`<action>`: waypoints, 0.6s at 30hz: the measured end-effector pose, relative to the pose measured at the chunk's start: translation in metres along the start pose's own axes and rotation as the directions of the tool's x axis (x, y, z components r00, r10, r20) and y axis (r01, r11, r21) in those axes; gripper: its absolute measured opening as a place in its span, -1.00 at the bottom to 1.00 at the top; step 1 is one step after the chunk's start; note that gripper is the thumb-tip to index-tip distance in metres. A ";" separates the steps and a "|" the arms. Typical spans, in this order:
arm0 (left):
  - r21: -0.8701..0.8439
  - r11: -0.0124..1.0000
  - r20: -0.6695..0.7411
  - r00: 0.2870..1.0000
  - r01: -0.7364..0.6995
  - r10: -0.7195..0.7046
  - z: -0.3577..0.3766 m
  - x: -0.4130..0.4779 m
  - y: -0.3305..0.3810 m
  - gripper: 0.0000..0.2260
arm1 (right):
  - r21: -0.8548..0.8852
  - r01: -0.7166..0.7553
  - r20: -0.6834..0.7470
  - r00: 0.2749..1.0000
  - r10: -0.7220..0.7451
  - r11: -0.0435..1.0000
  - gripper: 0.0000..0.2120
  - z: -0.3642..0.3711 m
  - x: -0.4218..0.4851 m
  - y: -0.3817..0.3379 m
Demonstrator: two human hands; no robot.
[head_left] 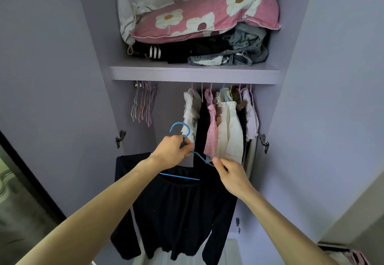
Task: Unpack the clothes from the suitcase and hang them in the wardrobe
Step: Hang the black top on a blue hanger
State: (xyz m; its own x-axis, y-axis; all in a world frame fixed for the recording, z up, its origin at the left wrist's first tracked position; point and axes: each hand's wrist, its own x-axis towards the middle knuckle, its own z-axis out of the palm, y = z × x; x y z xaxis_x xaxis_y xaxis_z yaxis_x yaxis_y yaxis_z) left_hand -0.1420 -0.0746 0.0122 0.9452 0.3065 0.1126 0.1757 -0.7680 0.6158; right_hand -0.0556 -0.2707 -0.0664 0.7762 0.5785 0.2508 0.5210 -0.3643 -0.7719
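I face an open lilac wardrobe (193, 73). My left hand (171, 151) grips the neck of a blue hanger (178, 126), just under its hook. A black long-sleeved top (180, 208) hangs from that hanger below both hands. My right hand (230, 172) pinches the top's right shoulder where the hanger's arm runs into it. Behind my hands, several white, pink and black garments (224, 123) hang on the rail at the right.
Several empty pink and white hangers (143, 104) hang at the rail's left end. The shelf above holds a pink flowered pillow (207, 11) on folded dark clothes (207, 50). Both doors stand open. A bit of the suitcase (351, 254) shows at bottom right.
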 end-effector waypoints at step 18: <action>-0.087 0.994 -0.059 0.996 0.061 -0.066 0.011 0.017 -0.006 -0.87 | 0.082 -0.206 0.356 0.920 0.164 0.975 -0.70 -0.016 0.009 0.000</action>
State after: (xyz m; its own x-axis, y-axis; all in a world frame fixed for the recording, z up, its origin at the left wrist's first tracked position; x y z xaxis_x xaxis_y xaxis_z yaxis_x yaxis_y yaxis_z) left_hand -0.1241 -0.0708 0.0014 0.9138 0.3890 0.1173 0.2081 -0.6961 0.6871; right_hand -0.0431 -0.2775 -0.0546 0.6733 0.7320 -0.1040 0.3193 -0.4147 -0.8521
